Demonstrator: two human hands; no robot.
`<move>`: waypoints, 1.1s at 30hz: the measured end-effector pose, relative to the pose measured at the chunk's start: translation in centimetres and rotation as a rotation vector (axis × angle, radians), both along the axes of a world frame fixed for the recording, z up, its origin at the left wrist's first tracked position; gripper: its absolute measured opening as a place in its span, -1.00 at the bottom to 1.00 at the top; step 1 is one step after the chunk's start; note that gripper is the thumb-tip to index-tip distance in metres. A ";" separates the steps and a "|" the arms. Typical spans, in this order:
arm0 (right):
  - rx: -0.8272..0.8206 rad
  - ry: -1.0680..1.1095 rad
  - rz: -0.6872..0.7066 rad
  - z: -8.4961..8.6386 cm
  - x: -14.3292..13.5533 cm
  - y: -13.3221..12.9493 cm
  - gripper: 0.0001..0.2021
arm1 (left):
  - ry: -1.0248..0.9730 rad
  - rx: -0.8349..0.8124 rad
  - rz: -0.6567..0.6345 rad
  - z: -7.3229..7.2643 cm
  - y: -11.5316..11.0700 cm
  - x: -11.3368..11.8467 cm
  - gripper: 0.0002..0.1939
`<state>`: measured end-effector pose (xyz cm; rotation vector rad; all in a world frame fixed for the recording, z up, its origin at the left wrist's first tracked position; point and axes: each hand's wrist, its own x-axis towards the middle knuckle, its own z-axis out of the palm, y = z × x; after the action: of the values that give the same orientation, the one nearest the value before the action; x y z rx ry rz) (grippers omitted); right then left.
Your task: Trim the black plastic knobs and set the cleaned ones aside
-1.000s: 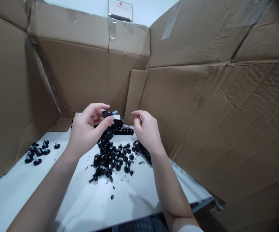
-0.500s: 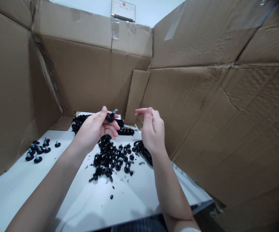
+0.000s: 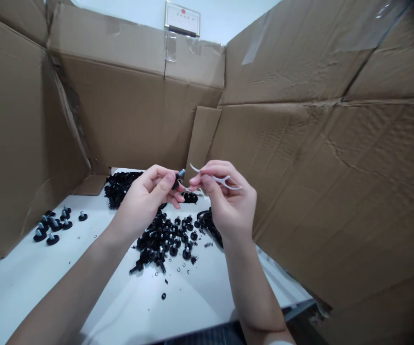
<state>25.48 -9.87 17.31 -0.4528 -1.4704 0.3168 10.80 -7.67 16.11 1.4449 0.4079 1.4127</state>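
Note:
Between the thumb and fingers of my left hand (image 3: 152, 194) is a black knob with a metal stud (image 3: 181, 173), its stud tilted up to the right. My right hand (image 3: 230, 201) pinches a thin white forked tool (image 3: 223, 180), one curved tip of which points toward the stud without visible contact. Below the hands lies a pile of black studded knobs (image 3: 167, 237) on the white table (image 3: 128, 306). A smaller group of similar knobs (image 3: 54, 224) stands upright at the left.
Cardboard walls (image 3: 120, 115) rise at the back and both sides. Black parts (image 3: 118, 187) are heaped at the back left, and a dark bundle (image 3: 210, 225) lies beside my right wrist. Small black scraps and rings (image 3: 163, 296) are scattered in front of the pile.
The white tool now shows in my right hand, which has moved slightly right. My left hand has shifted right and turned, its fingers closer around the knob.

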 end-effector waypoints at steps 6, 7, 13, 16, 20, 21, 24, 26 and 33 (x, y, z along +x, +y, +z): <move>-0.034 -0.020 -0.029 -0.5 -0.6 -0.5 -0.90 | -0.008 0.036 0.020 -0.1 -0.2 0.2 -0.74; -0.046 -0.020 -0.019 -0.6 -0.6 -0.5 -0.91 | -0.009 0.041 0.024 -0.1 -0.3 0.2 -0.74; -0.074 -0.047 -0.003 -0.7 -0.8 -0.5 -0.93 | -0.003 0.044 0.054 -0.2 -0.1 0.3 -0.74; -0.073 -0.056 -0.002 -0.7 -0.8 -0.5 -0.92 | 0.014 0.042 0.066 -0.2 -0.1 0.3 -0.73; -0.065 -0.035 0.009 -0.7 -0.8 -0.5 -0.91 | 0.024 0.052 0.082 -0.2 -0.3 0.3 -0.73; -0.066 -0.030 0.015 -0.7 -0.8 -0.5 -0.91 | 0.027 0.053 0.086 -0.1 -0.4 0.3 -0.73; -0.074 -0.024 0.012 -0.7 -0.9 -0.5 -0.91 | 0.032 0.051 0.099 0.0 -0.4 0.3 -0.73; -0.075 -0.030 -0.012 -0.7 -1.0 -0.5 -0.92 | 0.032 0.054 0.108 0.0 -0.3 0.3 -0.73; -0.082 -0.001 0.017 -0.8 -1.0 -0.5 -0.91 | 0.074 0.064 0.134 0.0 -0.6 0.3 -0.72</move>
<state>24.48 -10.41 16.56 -0.5070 -1.4662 0.3916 11.13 -8.27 16.09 1.5491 0.5187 1.4929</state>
